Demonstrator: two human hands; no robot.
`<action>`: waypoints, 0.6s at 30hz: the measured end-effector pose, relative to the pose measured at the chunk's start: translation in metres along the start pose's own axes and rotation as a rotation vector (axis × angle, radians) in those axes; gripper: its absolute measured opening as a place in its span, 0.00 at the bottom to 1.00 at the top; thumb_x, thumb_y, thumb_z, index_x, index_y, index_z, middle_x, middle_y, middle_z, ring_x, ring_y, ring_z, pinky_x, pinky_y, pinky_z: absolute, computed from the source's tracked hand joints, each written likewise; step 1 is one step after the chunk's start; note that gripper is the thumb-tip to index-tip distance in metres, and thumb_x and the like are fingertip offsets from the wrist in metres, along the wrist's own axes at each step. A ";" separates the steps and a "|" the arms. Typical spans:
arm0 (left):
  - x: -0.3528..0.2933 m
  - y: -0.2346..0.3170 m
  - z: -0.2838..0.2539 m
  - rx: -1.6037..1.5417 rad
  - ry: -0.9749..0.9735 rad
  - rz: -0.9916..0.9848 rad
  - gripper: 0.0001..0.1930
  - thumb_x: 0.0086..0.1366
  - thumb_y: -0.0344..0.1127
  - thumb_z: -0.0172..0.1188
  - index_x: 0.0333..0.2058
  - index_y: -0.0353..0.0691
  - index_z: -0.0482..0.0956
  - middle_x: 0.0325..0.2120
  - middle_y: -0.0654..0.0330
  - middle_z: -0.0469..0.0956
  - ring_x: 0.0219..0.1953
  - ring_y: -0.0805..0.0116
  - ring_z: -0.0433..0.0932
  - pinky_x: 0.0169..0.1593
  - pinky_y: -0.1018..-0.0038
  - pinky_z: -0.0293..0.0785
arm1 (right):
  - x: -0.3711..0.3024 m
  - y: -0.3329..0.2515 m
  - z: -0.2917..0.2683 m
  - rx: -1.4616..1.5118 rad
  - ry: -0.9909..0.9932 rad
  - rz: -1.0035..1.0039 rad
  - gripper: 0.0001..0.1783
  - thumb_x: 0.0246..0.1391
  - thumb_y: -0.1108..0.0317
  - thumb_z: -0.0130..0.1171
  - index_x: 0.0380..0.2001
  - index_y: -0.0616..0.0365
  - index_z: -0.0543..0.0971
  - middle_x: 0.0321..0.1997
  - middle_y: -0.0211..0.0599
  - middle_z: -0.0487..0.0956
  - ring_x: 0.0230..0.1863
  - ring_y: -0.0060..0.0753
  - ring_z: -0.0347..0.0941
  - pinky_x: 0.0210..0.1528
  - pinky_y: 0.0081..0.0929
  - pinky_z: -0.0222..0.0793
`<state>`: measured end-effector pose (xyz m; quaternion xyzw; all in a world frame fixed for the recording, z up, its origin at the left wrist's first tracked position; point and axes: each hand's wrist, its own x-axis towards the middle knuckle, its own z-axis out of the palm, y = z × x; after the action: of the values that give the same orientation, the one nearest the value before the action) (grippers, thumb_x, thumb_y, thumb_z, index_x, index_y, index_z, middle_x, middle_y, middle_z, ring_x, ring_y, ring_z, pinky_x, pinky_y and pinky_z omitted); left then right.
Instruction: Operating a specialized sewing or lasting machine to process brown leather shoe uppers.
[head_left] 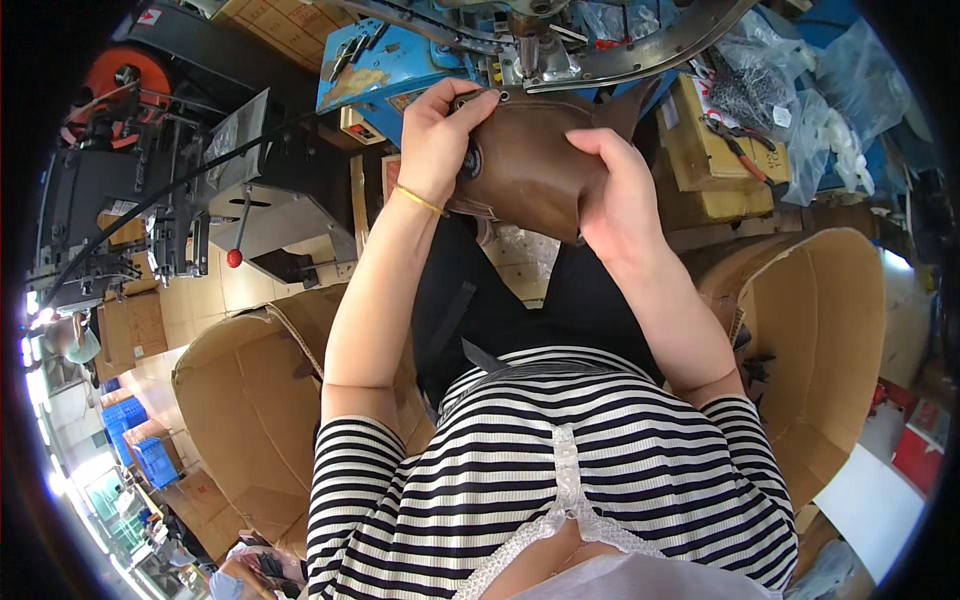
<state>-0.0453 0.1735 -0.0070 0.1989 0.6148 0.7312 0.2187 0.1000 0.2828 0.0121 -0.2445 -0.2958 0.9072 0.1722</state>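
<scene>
A brown leather-like piece (535, 165), perhaps part of a bag, is held up between both hands just below the head of a blue machine (390, 65). My left hand (435, 135) pinches its upper left corner, with the thumb beside a small metal eyelet (504, 97). A dark round fitting shows on the piece near that wrist. My right hand (618, 195) grips the right side, thumb on top and fingers hidden behind. The piece's upper edge lies close under the machine's metal tip (529, 60); whether they touch, I cannot tell.
Large open cardboard boxes stand at my left (240, 420) and right (820, 340). Pliers with red handles (745, 155) lie on a carton at the right, near plastic bags (800, 60). A dark machine with a red-knobbed lever (234, 258) stands at the left.
</scene>
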 end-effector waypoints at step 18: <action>0.015 -0.006 -0.007 0.146 -0.070 -0.150 0.07 0.58 0.33 0.65 0.29 0.34 0.81 0.24 0.66 0.78 0.26 0.81 0.72 0.32 0.82 0.67 | 0.011 -0.004 -0.007 -0.076 -0.027 0.065 0.08 0.54 0.70 0.55 0.38 0.60 0.75 0.38 0.33 0.78 0.32 0.26 0.71 0.30 0.26 0.64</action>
<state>-0.0612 0.1769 -0.0140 0.1932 0.6716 0.6586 0.2793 0.0960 0.2939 0.0055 -0.2480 -0.3241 0.9038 0.1291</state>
